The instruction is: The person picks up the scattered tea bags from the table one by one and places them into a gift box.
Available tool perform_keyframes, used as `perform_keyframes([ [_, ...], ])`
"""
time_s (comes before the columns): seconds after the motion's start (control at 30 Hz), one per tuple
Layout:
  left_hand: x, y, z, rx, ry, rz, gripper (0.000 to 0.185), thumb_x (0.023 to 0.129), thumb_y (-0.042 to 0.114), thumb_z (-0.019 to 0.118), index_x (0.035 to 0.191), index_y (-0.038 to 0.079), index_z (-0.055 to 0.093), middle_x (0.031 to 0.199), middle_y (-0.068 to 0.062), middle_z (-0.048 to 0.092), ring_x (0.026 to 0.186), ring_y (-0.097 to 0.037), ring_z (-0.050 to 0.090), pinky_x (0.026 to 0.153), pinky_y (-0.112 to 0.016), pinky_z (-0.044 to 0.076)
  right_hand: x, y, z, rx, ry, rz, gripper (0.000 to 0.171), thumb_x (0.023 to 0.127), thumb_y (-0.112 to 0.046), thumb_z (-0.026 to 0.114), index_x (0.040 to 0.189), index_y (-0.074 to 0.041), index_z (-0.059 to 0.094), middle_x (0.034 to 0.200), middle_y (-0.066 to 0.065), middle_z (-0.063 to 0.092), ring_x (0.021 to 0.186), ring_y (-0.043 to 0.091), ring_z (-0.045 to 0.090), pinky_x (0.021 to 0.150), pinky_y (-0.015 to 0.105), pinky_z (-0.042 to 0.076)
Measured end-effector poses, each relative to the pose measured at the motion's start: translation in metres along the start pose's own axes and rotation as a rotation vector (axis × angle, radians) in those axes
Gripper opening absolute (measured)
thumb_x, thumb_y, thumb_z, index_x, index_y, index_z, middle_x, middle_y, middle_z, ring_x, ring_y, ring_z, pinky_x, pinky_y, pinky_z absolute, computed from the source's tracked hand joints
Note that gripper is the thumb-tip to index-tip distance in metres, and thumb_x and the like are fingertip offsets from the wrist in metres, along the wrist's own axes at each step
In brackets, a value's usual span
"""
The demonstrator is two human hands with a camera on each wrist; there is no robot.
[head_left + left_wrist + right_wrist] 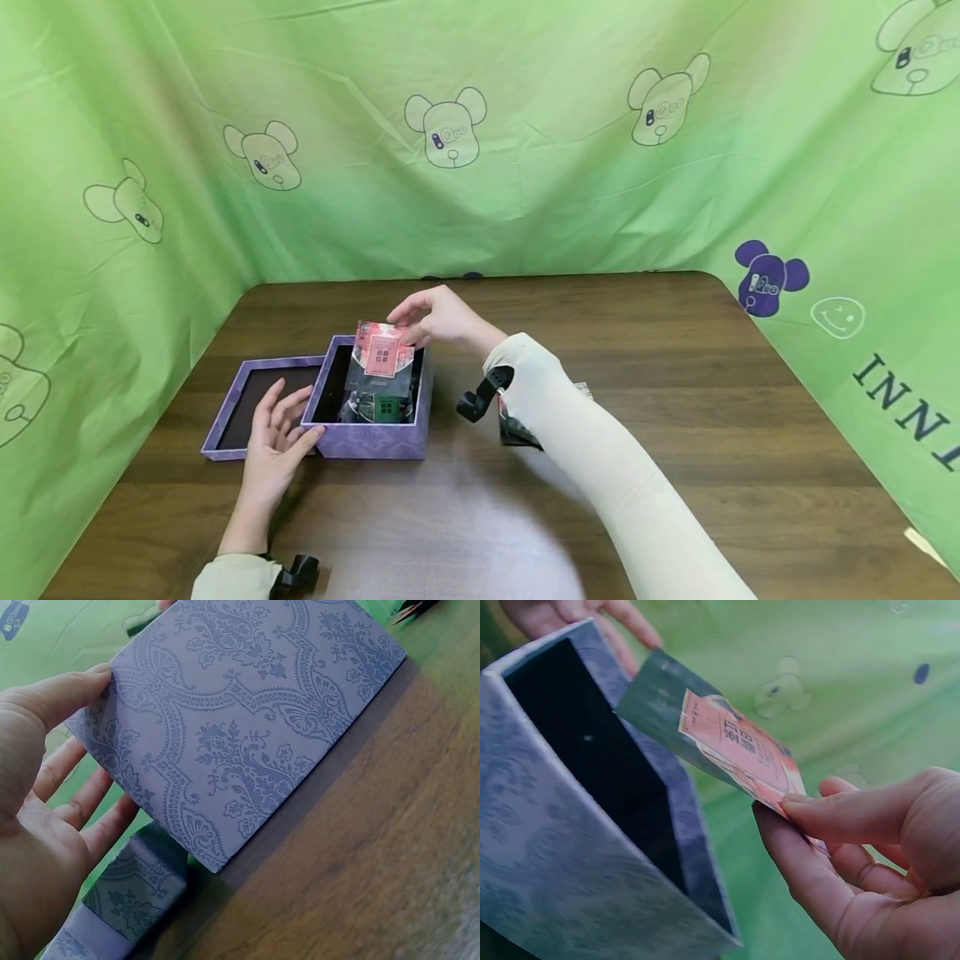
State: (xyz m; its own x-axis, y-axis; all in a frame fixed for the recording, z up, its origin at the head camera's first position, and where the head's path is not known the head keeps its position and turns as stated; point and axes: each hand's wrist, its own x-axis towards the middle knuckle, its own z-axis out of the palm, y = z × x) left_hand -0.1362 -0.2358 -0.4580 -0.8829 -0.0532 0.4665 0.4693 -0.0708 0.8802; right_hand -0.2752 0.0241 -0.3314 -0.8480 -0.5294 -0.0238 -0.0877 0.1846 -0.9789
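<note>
Right hand [438, 317] pinches packet [382, 367] by top edge, lower end already inside purple box [371, 437]. Left hand [273, 437], fingers relaxed, braces box's left wall. Advice: keep packet clear of walls, hold box steady, lid [232, 417] stays left.

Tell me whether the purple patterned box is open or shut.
Open. The purple patterned cardboard box shows its dark inside, its lid lies beside it, and the right hand holds a red-labelled packet over the opening.
</note>
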Motion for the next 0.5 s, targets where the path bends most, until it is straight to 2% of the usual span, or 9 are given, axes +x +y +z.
perform_keyframes([
  [0.1,0.000,0.000,0.000,-0.007,-0.003,0.005,0.083,0.083,-0.030,0.052,0.152,0.007,0.025,0.132,0.008,0.060,0.121,-0.007,0.053,0.091,-0.019,0.043,0.002,0.005,0.012,0.037,-0.006,0.020,0.037,0.076,0.025,0.064,0.111,0.014,0.066,0.084,0.009,0.064,0.073,0.014,0.062,0.067,0.033,0.058],
  [0.2,0.000,0.000,0.000,-0.016,-0.005,0.011,0.083,0.083,-0.030,0.052,0.152,0.007,0.026,0.132,0.007,0.060,0.121,-0.007,0.054,0.091,-0.019,0.043,0.004,0.011,0.022,0.026,-0.020,0.038,0.035,0.076,0.024,0.065,0.110,0.014,0.066,0.081,0.007,0.062,0.069,0.014,0.061,0.063,0.032,0.058],
  [0.4,0.000,-0.001,0.000,-0.043,-0.012,0.026,0.083,0.083,-0.030,0.053,0.152,0.006,0.026,0.132,0.005,0.060,0.120,-0.008,0.054,0.090,-0.019,0.044,0.006,0.016,0.033,-0.062,-0.060,0.067,0.033,0.079,0.020,0.065,0.111,0.009,0.067,0.079,0.004,0.057,0.067,0.012,0.059,0.060,0.029,0.056],
  [0.5,0.000,-0.002,0.001,-0.071,-0.014,0.039,0.083,0.082,-0.031,0.052,0.151,0.003,0.025,0.132,0.003,0.060,0.119,-0.009,0.055,0.089,-0.019,0.046,0.006,0.015,0.037,-0.111,-0.079,0.084,0.032,0.080,0.019,0.064,0.110,0.007,0.068,0.078,0.003,0.056,0.066,0.012,0.059,0.063,0.033,0.057],
])
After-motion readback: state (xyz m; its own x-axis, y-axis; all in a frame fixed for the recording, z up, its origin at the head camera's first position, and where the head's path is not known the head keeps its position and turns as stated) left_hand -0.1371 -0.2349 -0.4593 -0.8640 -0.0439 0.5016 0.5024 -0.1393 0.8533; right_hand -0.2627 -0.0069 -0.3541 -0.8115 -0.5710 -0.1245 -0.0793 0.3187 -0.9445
